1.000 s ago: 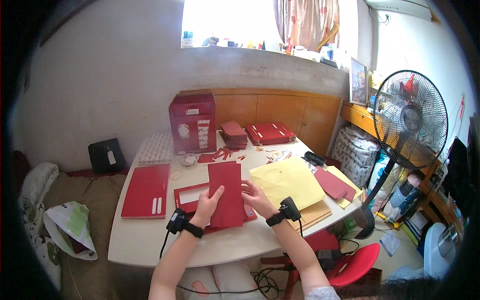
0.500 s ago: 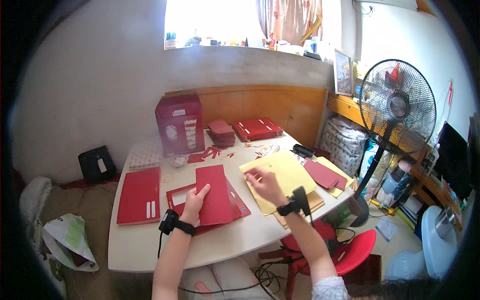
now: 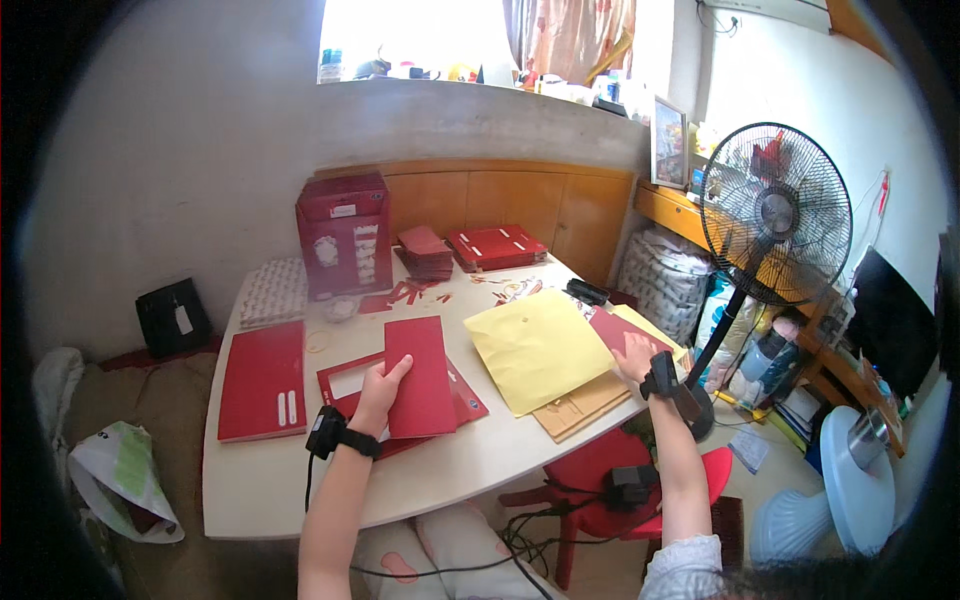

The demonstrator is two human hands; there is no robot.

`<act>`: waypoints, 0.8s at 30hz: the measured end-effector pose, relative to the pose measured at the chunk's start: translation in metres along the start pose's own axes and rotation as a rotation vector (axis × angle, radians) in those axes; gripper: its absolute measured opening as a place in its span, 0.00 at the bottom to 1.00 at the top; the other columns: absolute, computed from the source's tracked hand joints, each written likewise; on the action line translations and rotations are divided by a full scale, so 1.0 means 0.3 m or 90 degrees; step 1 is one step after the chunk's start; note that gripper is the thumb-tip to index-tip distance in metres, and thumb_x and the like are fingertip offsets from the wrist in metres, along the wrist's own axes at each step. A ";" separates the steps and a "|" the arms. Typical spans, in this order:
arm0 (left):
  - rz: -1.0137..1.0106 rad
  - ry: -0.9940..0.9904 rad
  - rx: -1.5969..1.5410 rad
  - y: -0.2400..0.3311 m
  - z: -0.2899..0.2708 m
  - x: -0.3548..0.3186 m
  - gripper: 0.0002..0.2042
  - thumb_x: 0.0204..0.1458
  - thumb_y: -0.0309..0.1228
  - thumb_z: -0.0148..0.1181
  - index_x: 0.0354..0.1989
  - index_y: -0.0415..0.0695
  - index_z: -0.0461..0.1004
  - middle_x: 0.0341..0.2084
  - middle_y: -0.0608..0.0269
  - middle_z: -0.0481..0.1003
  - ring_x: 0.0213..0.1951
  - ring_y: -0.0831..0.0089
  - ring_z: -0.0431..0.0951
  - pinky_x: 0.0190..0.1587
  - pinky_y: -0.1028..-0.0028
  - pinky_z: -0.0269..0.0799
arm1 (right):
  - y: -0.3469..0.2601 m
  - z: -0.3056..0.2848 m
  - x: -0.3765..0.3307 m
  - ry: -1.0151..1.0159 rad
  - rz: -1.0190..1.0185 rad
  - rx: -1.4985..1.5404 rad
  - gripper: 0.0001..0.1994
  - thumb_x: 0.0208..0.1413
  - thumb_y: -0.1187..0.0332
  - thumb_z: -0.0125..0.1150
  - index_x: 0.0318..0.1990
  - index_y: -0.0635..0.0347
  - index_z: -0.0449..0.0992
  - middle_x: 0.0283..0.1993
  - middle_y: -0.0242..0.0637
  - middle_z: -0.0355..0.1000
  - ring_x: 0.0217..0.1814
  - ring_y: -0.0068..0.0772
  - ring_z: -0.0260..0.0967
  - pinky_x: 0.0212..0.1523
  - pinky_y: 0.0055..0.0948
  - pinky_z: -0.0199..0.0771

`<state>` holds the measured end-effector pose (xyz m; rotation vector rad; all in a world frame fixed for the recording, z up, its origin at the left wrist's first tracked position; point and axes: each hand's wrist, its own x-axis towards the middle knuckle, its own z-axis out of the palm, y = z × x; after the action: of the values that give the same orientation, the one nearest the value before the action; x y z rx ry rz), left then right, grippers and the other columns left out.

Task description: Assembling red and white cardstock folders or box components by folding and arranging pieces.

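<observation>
My left hand (image 3: 375, 392) is closed on a narrow red cardboard panel (image 3: 420, 365), thumb on top and the other fingers hidden beneath it. Under this panel lie more flat red card pieces (image 3: 470, 402), one with a rectangular cutout. My right hand (image 3: 636, 357) rests at the right of the table, fingers spread on the near end of a red card sheet (image 3: 612, 327). Beside it lies a large yellow sheet (image 3: 538, 350), partly over a stack of tan boards (image 3: 585, 408). Both wrists carry black strapped devices.
A tall dark-red box (image 3: 345, 235) stands at the back left, near stacked red cards (image 3: 424, 255) and a flat red case (image 3: 497, 246). A red folder (image 3: 262, 385) lies at left. A standing fan (image 3: 778, 215) and red stool (image 3: 590, 480) are to the right.
My right hand has moved right, from above the yellow sheet to the red card sheet beyond it. My left hand keeps its hold on the red panel. The view has shifted slightly.
</observation>
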<state>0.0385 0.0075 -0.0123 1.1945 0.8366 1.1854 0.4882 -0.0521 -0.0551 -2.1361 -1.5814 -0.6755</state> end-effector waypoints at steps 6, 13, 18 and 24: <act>-0.008 -0.021 0.009 0.004 0.002 -0.005 0.11 0.50 0.34 0.53 0.33 0.36 0.72 0.27 0.62 0.74 0.27 0.79 0.73 0.30 0.81 0.69 | -0.031 -0.045 -0.006 -0.172 0.029 -0.066 0.15 0.46 0.56 0.53 0.35 0.59 0.70 0.37 0.45 0.70 0.42 0.43 0.67 0.42 0.41 0.65; -0.008 -0.021 0.007 0.004 0.009 -0.002 0.12 0.50 0.35 0.53 0.33 0.37 0.72 0.27 0.62 0.74 0.27 0.78 0.73 0.30 0.80 0.69 | -0.005 0.010 0.032 -0.185 0.016 -0.155 0.12 0.43 0.60 0.57 0.33 0.55 0.71 0.32 0.40 0.70 0.38 0.39 0.68 0.38 0.39 0.64; -0.027 -0.012 -0.002 0.018 0.009 -0.016 0.12 0.50 0.35 0.53 0.33 0.37 0.72 0.27 0.62 0.74 0.27 0.78 0.73 0.29 0.80 0.69 | -0.006 0.054 0.007 0.010 -0.074 -0.179 0.12 0.42 0.61 0.58 0.33 0.55 0.70 0.32 0.40 0.70 0.38 0.39 0.68 0.38 0.39 0.63; -0.032 -0.011 0.008 0.005 0.005 -0.004 0.12 0.50 0.35 0.54 0.34 0.37 0.72 0.28 0.62 0.74 0.27 0.78 0.73 0.30 0.80 0.69 | 0.010 0.078 0.024 -0.056 -0.030 -0.113 0.12 0.45 0.59 0.55 0.32 0.55 0.69 0.33 0.40 0.70 0.38 0.40 0.67 0.39 0.39 0.63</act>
<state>0.0395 0.0060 -0.0108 1.1855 0.8576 1.1293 0.4962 -0.0340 -0.0699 -2.2907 -1.6788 -0.7720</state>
